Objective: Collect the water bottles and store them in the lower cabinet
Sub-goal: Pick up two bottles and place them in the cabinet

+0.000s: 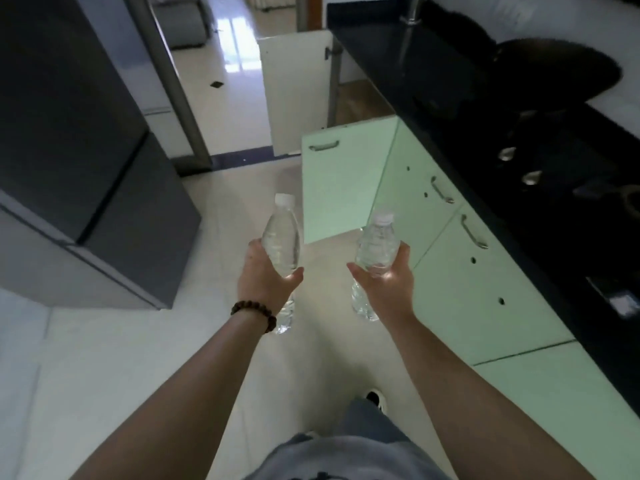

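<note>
My left hand (268,275) grips a clear water bottle (281,237) with a white cap, held out over the floor with its cap pointing away from me. My right hand (386,282) grips a second clear water bottle (375,245), also white-capped. Each bottle's base pokes out below the hand that holds it. Ahead, a pale green lower cabinet door (341,188) stands swung open into the walkway, just beyond the two bottles. The inside of that cabinet is hidden behind the door.
A row of pale green lower cabinets (485,289) runs under a black countertop (519,140) on the right, with a dark wok (554,71) on it. A white door (298,95) stands open farther on. A grey refrigerator (79,150) fills the left. Pale tiled floor lies between.
</note>
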A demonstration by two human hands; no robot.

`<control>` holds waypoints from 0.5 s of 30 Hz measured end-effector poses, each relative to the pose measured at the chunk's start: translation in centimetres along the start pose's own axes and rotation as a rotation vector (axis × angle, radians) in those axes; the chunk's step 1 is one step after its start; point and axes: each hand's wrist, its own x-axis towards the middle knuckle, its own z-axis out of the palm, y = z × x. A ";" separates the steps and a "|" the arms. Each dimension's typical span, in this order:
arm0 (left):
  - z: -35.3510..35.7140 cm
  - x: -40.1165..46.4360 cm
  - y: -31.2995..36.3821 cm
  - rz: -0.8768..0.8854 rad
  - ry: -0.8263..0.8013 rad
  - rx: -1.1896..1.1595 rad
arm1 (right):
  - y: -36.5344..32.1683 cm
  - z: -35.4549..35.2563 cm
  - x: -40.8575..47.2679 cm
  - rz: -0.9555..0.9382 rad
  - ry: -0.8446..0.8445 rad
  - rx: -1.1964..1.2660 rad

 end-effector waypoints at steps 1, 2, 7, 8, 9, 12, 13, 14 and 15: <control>-0.9 0.7 -0.8 -0.013 0.015 0.006 | -0.4 1.5 0.4 -0.015 -0.025 -0.008; -1.7 1.6 -1.6 -0.024 0.027 0.013 | -0.7 3.0 0.9 -0.026 -0.049 -0.015; -4.1 7.7 -5.0 -0.033 0.027 0.054 | -1.1 10.6 4.1 -0.084 -0.114 -0.013; -4.3 9.5 -5.4 -0.027 0.024 0.054 | -1.1 12.0 5.0 -0.100 -0.126 -0.017; -4.4 11.4 -5.9 -0.021 0.020 0.056 | -1.0 13.5 6.0 -0.112 -0.139 -0.027; -4.4 17.9 -6.8 -0.007 -0.023 0.084 | -1.0 18.3 10.0 -0.145 -0.164 -0.080; -4.4 20.2 -7.0 -0.001 -0.038 0.092 | -1.1 20.0 11.6 -0.144 -0.165 -0.096; -4.5 22.6 -7.3 0.004 -0.049 0.099 | -1.4 21.7 13.2 -0.133 -0.164 -0.110; -4.6 25.0 -7.5 0.007 -0.058 0.106 | -1.9 23.4 14.9 -0.117 -0.162 -0.122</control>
